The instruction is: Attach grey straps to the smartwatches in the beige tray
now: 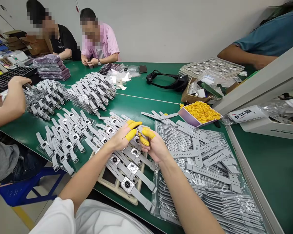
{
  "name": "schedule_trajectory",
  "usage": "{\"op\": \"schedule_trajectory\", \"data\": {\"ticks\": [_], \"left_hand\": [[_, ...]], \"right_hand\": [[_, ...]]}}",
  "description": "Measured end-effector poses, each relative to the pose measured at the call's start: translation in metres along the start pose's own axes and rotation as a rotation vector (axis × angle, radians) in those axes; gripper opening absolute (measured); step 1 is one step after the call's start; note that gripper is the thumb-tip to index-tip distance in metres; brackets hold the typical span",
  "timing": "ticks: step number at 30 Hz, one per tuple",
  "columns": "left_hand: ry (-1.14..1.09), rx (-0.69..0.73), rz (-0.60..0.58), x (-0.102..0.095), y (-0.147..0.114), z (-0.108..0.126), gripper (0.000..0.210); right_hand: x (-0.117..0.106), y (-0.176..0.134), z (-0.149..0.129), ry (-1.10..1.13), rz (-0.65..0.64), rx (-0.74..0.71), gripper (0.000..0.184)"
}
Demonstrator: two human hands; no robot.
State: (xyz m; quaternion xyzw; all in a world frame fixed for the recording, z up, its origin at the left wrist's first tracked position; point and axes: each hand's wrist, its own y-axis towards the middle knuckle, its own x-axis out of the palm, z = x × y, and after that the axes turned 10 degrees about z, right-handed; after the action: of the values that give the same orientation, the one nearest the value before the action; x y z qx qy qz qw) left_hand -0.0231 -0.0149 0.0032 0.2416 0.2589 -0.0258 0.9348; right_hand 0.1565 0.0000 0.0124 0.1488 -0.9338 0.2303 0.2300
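My left hand (123,136) and my right hand (155,141), with yellow finger cots on the fingertips, meet over the rows of watches. Their fingers are closed in a pinch on a small grey piece that looks like a watch strap (139,130); most of it is hidden by the fingers. Under my hands lies a cream tray (117,189) with several watches (127,185) across it, backs up, grey straps stretched out. To the right of my right hand, loose grey straps (197,152) lie on a layer of straps in clear plastic.
A box of yellow finger cots (200,113) stands beyond the straps. Stacked watches (92,91) and more rows (65,136) are at the left, near a co-worker's arm (12,100). Black goggles (167,81) lie at the back. A grey post (258,71) slants at the right.
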Motion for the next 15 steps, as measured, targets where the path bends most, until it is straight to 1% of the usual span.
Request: {"op": "schedule_trajectory", "data": {"ticks": [3, 6, 8, 10, 12, 15], "left_hand": [[0.073, 0.002, -0.021, -0.0012, 0.001, 0.0012, 0.042], [0.136, 0.023, -0.069, -0.0021, 0.0017, 0.0001, 0.041], [0.132, 0.022, -0.095, -0.0037, 0.0018, -0.0018, 0.04], [0.078, 0.009, -0.1, -0.0056, 0.0015, -0.0042, 0.038], [-0.016, -0.018, -0.064, -0.0062, 0.0012, -0.0062, 0.037], [-0.21, -0.124, 0.053, -0.0025, 0.0016, -0.0064, 0.041]], "right_hand": [[-0.0007, -0.0001, -0.0014, -0.041, 0.023, 0.012, 0.027], [-0.0001, -0.0003, -0.0004, -0.088, 0.052, 0.019, 0.031], [0.0007, -0.0006, 0.0007, -0.118, 0.062, 0.017, 0.033], [0.0013, -0.0011, 0.001, -0.125, 0.056, 0.013, 0.033], [0.0019, -0.0015, 0.0002, -0.099, 0.044, 0.005, 0.034], [0.0029, -0.0016, -0.0013, -0.062, 0.044, -0.036, 0.039]]}}
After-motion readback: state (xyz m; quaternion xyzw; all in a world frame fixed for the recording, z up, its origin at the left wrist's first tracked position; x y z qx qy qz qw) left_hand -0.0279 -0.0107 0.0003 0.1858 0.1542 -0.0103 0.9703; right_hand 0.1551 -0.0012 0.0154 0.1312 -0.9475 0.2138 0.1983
